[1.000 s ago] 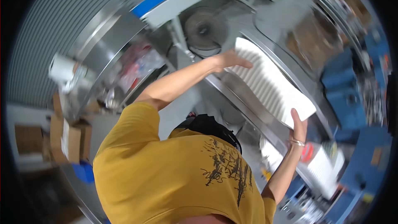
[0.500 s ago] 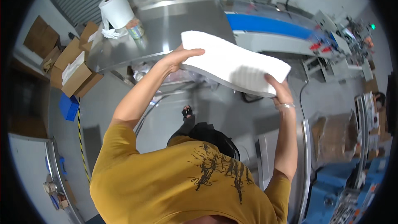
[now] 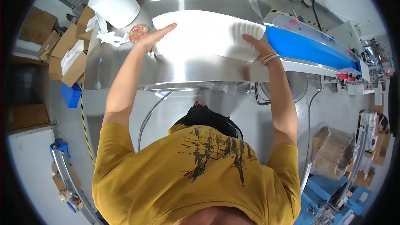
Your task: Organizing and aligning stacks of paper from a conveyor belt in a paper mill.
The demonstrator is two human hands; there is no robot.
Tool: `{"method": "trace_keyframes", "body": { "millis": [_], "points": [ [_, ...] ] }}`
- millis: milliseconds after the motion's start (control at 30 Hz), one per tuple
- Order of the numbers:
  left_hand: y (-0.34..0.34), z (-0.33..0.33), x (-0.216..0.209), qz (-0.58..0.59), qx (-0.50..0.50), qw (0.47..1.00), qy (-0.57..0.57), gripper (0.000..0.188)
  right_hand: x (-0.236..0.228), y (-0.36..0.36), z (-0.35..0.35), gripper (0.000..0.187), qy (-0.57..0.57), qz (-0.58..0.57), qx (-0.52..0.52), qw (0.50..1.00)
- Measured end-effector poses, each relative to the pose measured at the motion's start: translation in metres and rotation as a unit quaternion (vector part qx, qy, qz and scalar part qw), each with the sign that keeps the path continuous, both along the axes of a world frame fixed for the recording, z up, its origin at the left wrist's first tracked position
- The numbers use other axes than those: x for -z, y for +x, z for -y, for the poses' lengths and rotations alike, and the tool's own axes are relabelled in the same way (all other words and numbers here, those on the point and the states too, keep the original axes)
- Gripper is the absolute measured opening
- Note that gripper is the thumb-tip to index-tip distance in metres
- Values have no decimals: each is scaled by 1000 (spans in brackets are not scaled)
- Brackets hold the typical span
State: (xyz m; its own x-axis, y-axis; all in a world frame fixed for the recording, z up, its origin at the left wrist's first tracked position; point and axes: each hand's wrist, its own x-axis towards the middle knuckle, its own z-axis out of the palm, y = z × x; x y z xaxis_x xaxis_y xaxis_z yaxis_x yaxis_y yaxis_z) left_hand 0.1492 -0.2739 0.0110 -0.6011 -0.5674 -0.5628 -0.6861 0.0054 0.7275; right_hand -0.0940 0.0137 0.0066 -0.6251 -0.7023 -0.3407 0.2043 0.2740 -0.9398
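Note:
A long white bundle (image 3: 204, 33), apparently many thin soft sheets stacked together, spans the space between my hands over the stainless steel table (image 3: 121, 68). My left hand (image 3: 156, 37) grips its left end, thumb on top. At the other end my right hand (image 3: 259, 48) has its thumb on the ridged top side, fingers mostly hidden beneath. Whether the bundle's underside rests on the steel cannot be made out. Beside my left hand stands a round container with a red patterned top (image 3: 138, 32).
A large white paper roll (image 3: 118, 8) with a loose tail stands at the table's back left. A blue conveyor belt (image 3: 308, 48) joins the table's right end. Open cardboard boxes (image 3: 77, 64) and a blue bin (image 3: 71, 95) lie off to the left.
Both hands have carried the white bundle forward over the steel table. It has gone from slanting down to the right to nearly level. My body is closer to the table.

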Motion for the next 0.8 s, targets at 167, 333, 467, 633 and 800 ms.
{"method": "trace_keyframes", "body": {
  "millis": [167, 333, 467, 633, 800],
  "points": [
    [-1, -13, -39, 37, 60, 996, -48, 109, 4, 1, -3, 63, 13, 79, 8, 997],
    [20, -5, -27, 31, 68, 997, -15, 103, 21, 8, -11, 77, -45, 97, -5, 994],
    [30, -24, -24, 19, -36, 992, -120, 91, 3, 16, -22, 89, -16, 39, -14, 999],
    [16, -129, -30, 97, -81, 878, -462, 28, 11, -45, -44, 82, 13, -127, -168, 977],
    [-42, -218, -15, -82, 156, 906, -384, 21, -8, -73, -53, 70, 38, 135, -168, 976]
  ]
}}
